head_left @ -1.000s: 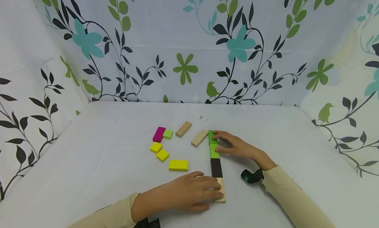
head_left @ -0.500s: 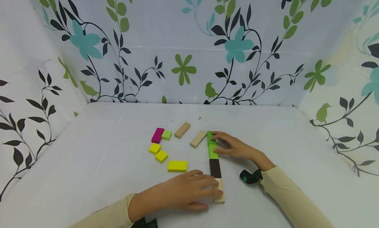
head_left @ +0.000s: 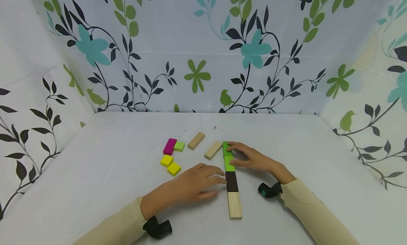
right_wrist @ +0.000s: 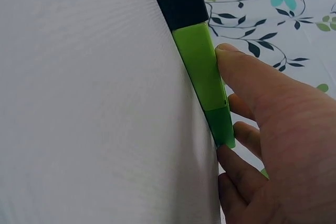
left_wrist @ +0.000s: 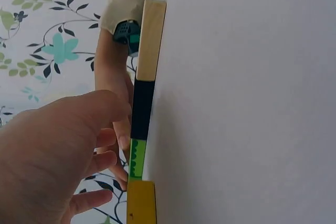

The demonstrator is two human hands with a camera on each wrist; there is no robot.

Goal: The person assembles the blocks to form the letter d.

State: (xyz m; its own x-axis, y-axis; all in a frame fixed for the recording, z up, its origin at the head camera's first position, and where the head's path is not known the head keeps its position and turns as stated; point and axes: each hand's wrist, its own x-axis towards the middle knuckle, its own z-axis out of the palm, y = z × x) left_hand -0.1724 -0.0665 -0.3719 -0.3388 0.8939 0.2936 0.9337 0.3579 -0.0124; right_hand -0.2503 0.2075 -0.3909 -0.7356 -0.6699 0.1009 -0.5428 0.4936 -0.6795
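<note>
Four-sided blocks form a straight row: a dark green block (head_left: 225,146) farthest off, a light green block (head_left: 228,164), a dark brown block (head_left: 232,182) and a plain wooden block (head_left: 234,206) nearest. My left hand (head_left: 189,185) hovers left of the row, fingers loosely spread, fingertips right at the dark brown block's edge; it grips nothing. My right hand (head_left: 254,158) rests along the row's right side. Its thumb (right_wrist: 233,59) lies at the light green block, with fingertips at the dark green one. A yellow block (left_wrist: 142,203), hidden in the head view, shows in the left wrist view.
Two loose wooden blocks (head_left: 196,141) lie near the row's far end. Left of them are a magenta block (head_left: 170,146), a small lime block (head_left: 179,146) and two small yellow blocks (head_left: 173,168). Patterned cloth (head_left: 152,54) stands behind the white table (head_left: 111,174).
My left hand has left the plain wooden block and moved away from me to the dark brown block, covering the longer yellow block. My right hand has stayed in place.
</note>
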